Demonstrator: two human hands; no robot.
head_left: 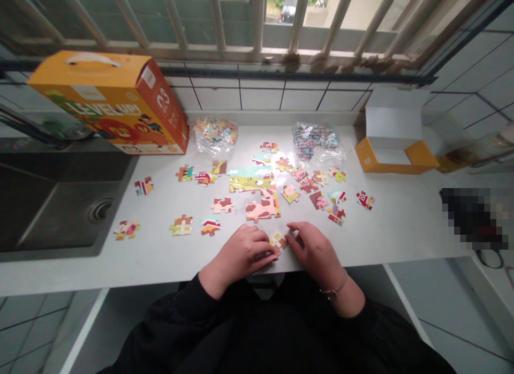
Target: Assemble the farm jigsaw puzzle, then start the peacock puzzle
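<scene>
Head view: a fence-patterned puzzle piece (278, 238) lies on the tabletop (385, 229) between the two grips, near the front edge.
Left grip (248, 249): fingers bent over the piece's near-left side, touching it; whether it is pinched or merely pressed, I cannot tell.
Right grip (316, 249): thumb and forefinger parted at the piece's right side; contact is too small to tell.
Piece weight: probably very light, so a careless nudge from either grip could slide it.
Piece stiffness: looks like stiff, thin card; the knobs are likely the weak spots, apt to bend or fray.
Piece surface: seems smooth, perhaps slightly slippery against the tabletop.
Best hold: opposite straight-ish edges between thumb and forefinger, or flat fingertip pressure on its middle, sparing the knobs.
Cow section (263, 207): joined pieces just beyond the grips, likely to shift or part if bumped.
</scene>
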